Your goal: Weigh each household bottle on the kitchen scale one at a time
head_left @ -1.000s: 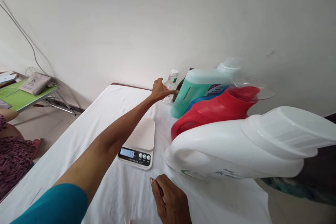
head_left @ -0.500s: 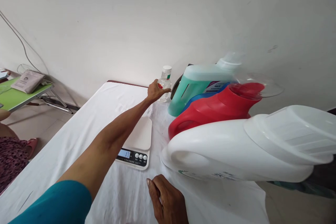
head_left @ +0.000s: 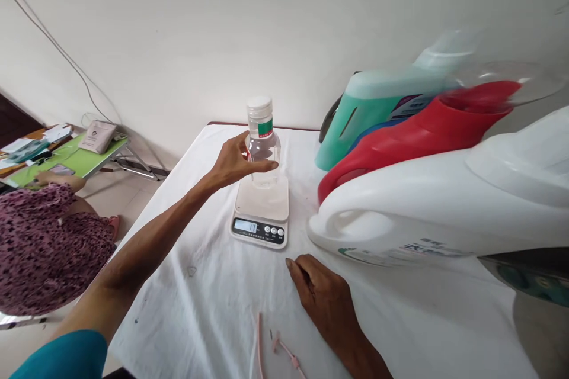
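Clear bottle [head_left: 265,145] at the far end of the scale [head_left: 262,204]: we see the left hand [head_left: 233,161], fingers curved around it, presumably for steadiness; the right hand [head_left: 326,293], nearer us, curls loosely, apparently empty.

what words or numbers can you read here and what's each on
"17": scale display
scale buttons: markings too small
clear bottle: label unreadable
white jug: print blurred
green jug: label blurred
beige pouch: print too small
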Tool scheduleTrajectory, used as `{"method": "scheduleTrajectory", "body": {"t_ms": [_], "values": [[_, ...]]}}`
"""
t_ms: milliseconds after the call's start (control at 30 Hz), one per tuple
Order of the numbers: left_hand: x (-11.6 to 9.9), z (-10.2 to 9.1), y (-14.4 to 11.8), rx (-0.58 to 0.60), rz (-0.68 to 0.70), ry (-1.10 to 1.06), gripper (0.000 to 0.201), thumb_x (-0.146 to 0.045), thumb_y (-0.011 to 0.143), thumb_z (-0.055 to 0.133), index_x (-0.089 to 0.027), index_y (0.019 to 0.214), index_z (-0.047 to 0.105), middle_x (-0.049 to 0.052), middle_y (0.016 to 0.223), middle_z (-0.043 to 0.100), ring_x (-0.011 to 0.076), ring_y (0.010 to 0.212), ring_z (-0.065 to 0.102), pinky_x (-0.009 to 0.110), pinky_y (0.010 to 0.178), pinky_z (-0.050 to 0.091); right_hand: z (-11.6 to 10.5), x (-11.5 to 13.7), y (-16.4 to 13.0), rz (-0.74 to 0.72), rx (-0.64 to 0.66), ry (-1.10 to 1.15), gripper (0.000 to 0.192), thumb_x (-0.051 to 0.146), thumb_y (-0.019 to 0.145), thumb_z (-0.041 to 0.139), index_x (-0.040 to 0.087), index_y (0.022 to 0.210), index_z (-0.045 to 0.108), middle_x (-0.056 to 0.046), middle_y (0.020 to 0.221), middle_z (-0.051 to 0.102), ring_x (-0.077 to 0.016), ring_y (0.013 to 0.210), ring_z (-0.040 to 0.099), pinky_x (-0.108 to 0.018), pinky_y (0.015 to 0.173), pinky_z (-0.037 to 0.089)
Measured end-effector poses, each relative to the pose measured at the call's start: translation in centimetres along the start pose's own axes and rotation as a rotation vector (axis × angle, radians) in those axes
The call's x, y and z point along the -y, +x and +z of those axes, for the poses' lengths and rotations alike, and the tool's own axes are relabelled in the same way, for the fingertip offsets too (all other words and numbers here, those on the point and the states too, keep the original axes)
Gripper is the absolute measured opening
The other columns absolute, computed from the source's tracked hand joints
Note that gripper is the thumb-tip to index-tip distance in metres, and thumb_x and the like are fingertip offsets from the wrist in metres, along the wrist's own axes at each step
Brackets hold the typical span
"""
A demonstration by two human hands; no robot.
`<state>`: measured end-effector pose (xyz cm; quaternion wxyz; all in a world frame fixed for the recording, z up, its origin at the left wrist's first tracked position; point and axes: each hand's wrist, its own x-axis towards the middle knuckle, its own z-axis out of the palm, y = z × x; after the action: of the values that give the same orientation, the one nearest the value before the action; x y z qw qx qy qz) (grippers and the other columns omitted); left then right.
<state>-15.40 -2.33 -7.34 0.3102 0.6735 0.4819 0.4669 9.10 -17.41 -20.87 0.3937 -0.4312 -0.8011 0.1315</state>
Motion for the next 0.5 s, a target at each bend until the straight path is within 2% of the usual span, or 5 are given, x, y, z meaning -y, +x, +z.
{"method": "scheduleTrajectory", "body": {"t_ms": [133, 367, 500], "values": [[0.2, 0.0, -1.9, 0.020, -0.065, 0.030, 0.048, -0.033, 0.066, 0.095, -0.017, 0.106, 0.075, 0.006, 0.098, 0.079, 0.0207, 0.088, 0.073, 0.033, 0.078, 0.057, 0.0, 0.0, 0.1, -0.011, -0.001, -0.008, 0.042, 0.028, 0.111, 0.049, 0.024, 0.071, 0.040, 0.007, 0.061, 0.041, -0.0089, 0.048, 0.038, -0.024, 0.051, 0.033], [1.1, 1.2, -2.7, 0.028, -0.069, 0.086, 0.045, -0.032, 0.066, 0.095, -0.017, 0.102, 0.073, 0.003, 0.091, 0.075, 0.0183, 0.084, 0.067, 0.030, 0.075, 0.051, -0.1, 0.0, 0.0, -0.004, 0.018, 0.011, 0.041, 0.027, 0.111, 0.050, 0.024, 0.072, 0.039, 0.007, 0.062, 0.041, -0.0090, 0.050, 0.038, -0.024, 0.053, 0.033], [1.2, 1.5, -3.0, 0.046, -0.071, 0.091, 0.049, -0.034, 0.067, 0.095, -0.017, 0.107, 0.072, 0.004, 0.095, 0.075, 0.0194, 0.088, 0.067, 0.031, 0.078, 0.050, -0.1, 0.0, -0.1, 0.017, 0.034, 0.023, 0.041, 0.028, 0.111, 0.050, 0.024, 0.072, 0.040, 0.007, 0.063, 0.040, -0.0090, 0.051, 0.038, -0.024, 0.053, 0.033]]}}
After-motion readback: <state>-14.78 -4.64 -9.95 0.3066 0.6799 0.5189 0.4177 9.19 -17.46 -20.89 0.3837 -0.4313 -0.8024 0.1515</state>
